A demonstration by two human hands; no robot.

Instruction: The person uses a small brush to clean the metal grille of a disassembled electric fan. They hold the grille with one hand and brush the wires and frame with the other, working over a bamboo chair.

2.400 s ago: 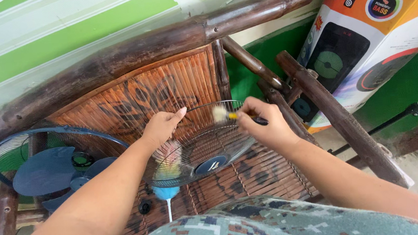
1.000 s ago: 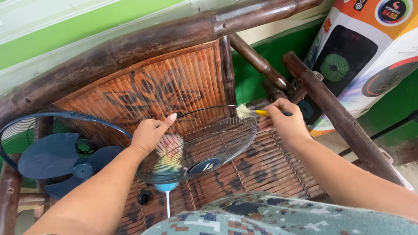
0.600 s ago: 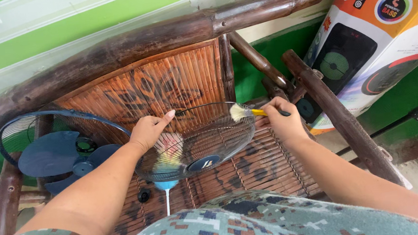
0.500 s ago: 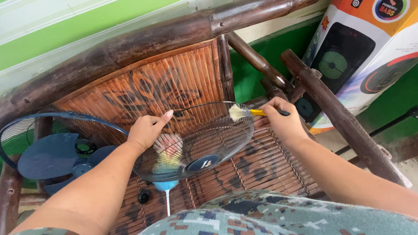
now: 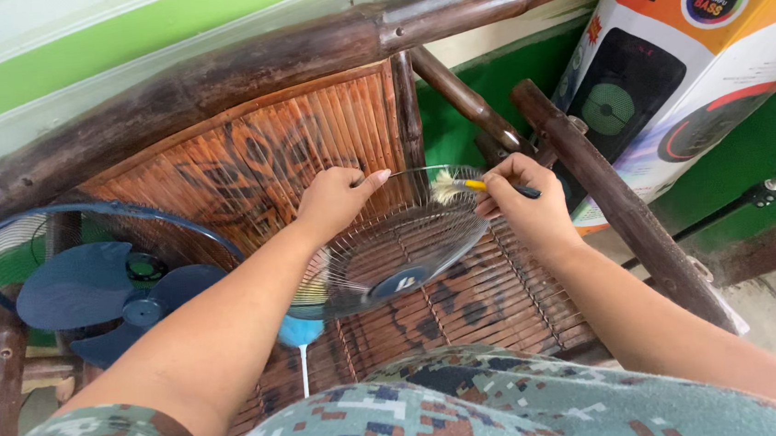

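Note:
My left hand (image 5: pixel 336 199) grips the far rim of a round wire fan guard (image 5: pixel 400 249) and holds it tilted above the bamboo chair seat. My right hand (image 5: pixel 521 203) holds a small paintbrush (image 5: pixel 464 185) with a yellow ferrule and pale bristles. The bristles touch the guard's rim at its far right side, close to my left fingertips. A dark oval badge sits at the guard's centre.
A blue fan (image 5: pixel 108 291) with blades and rear guard rests on the left of the bamboo chair (image 5: pixel 238 73). A colourful duster (image 5: pixel 302 326) with a white handle lies under the guard. A large speaker box (image 5: pixel 671 66) leans at the right.
My left hand has shifted right along the guard's rim, toward the brush. The guard has turned and moved slightly right. The brush stays at the far rim.

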